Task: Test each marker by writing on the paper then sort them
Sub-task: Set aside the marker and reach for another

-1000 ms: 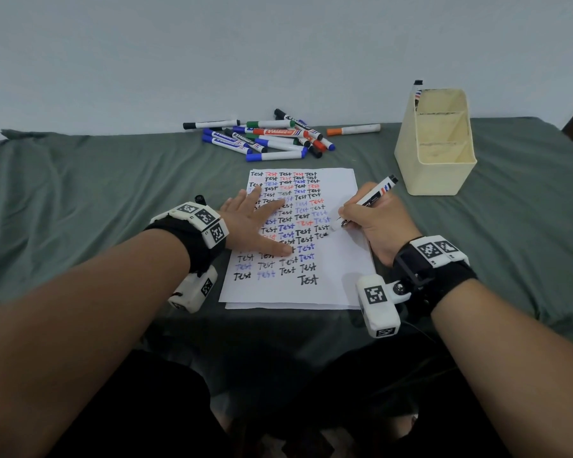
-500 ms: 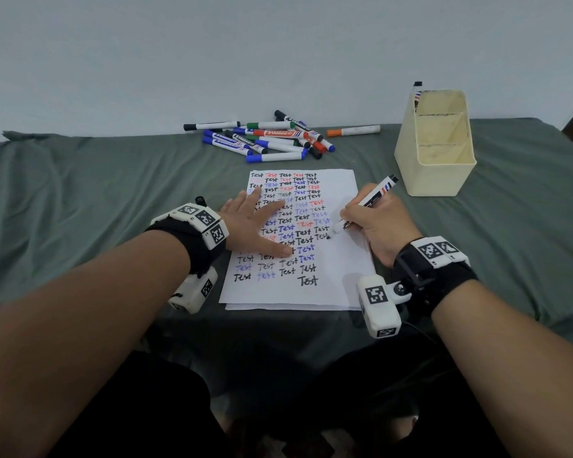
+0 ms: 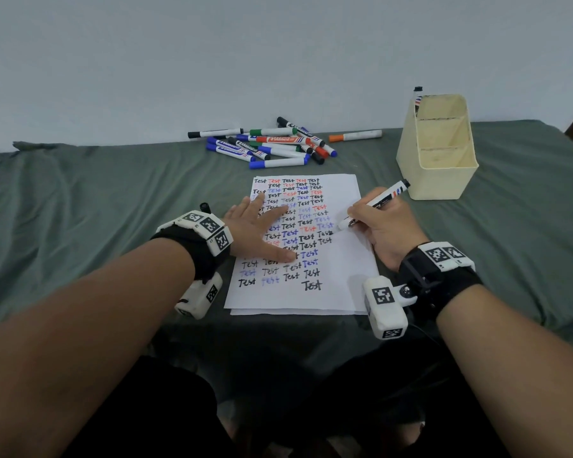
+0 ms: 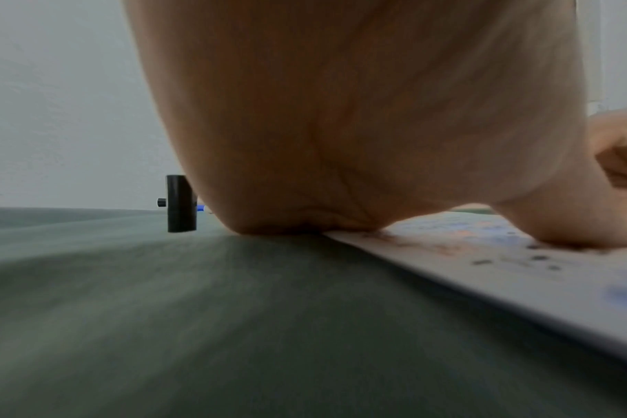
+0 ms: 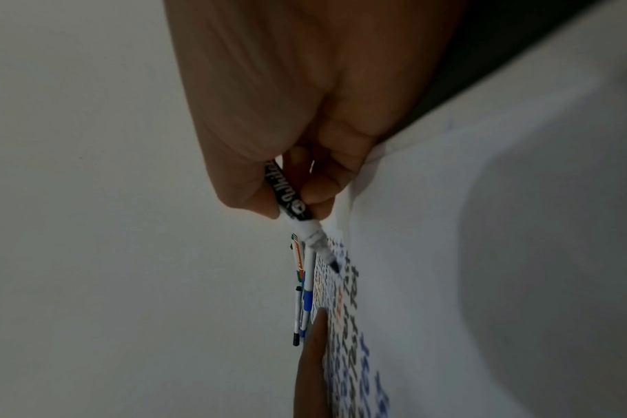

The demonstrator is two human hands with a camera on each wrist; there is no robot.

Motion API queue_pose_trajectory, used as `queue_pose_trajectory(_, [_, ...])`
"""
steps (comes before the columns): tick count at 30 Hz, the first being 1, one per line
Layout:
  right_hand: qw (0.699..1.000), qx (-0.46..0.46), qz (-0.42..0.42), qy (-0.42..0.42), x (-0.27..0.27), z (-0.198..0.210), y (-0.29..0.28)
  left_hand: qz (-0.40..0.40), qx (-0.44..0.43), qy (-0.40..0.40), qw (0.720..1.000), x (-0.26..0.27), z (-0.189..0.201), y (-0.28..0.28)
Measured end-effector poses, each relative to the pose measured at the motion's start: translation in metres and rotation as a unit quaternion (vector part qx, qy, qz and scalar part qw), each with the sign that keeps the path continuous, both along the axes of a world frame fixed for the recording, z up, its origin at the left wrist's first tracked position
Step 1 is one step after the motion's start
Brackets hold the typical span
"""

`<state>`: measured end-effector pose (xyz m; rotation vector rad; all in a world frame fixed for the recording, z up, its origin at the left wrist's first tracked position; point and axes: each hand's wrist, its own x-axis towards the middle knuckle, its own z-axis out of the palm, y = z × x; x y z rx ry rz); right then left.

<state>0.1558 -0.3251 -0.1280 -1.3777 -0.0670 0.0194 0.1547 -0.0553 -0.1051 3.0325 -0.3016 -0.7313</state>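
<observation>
A white paper (image 3: 344,276) covered with rows of "Test" in black, blue and red lies on the green cloth. My left hand (image 3: 260,229) lies flat on its left part with fingers spread, its palm (image 4: 358,127) pressing the paper's edge (image 4: 483,277). My right hand (image 3: 382,226) grips an uncapped black marker (image 3: 374,204), tip down on the paper beside the right column of words; the right wrist view shows the marker (image 5: 294,209) pinched between thumb and fingers, nib at the sheet. A black cap (image 4: 180,203) stands upright on the cloth left of my left hand.
A pile of several capped markers (image 3: 272,145) lies beyond the paper near the wall, with an orange-capped one (image 3: 354,136) apart to the right. A cream divided holder (image 3: 439,150) stands at the right rear, one marker (image 3: 417,97) in its back compartment.
The right hand has shifted the marker tip slightly along the paper while writing. The left hand has stayed flat on the sheet.
</observation>
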Motion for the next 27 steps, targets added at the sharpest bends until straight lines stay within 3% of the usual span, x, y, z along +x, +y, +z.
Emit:
queue_pose_trajectory(4, [0.998, 0.059, 0.019, 0.021, 0.001, 0.002, 0.001, -0.013, 0.008, -0.047, 0.999, 0.0, 0.001, 0.001])
queue_pose_trajectory(8, [0.995, 0.089, 0.027, 0.026, 0.0, 0.003, 0.001, -0.01, 0.005, -0.196, 0.981, 0.003, 0.015, 0.007])
queue_pose_trajectory(11, [0.997, 0.068, 0.023, 0.021, 0.0, 0.002, 0.0, 0.061, 0.057, -0.275, 0.958, 0.003, 0.024, 0.02])
queue_pose_trajectory(15, [0.999, 0.041, 0.02, 0.014, -0.002, 0.002, -0.003, 0.186, 0.074, -0.222, 0.954, 0.0, 0.025, 0.044])
queue_pose_trajectory(20, [0.996, 0.074, 0.041, 0.023, -0.004, 0.004, -0.003, 0.168, 0.003, -0.195, 0.966, 0.003, 0.037, 0.055])
queue_pose_trajectory(27, [0.992, 0.11, 0.058, 0.021, -0.005, 0.007, -0.003, 0.164, -0.153, -0.259, 0.939, 0.005, 0.055, 0.004])
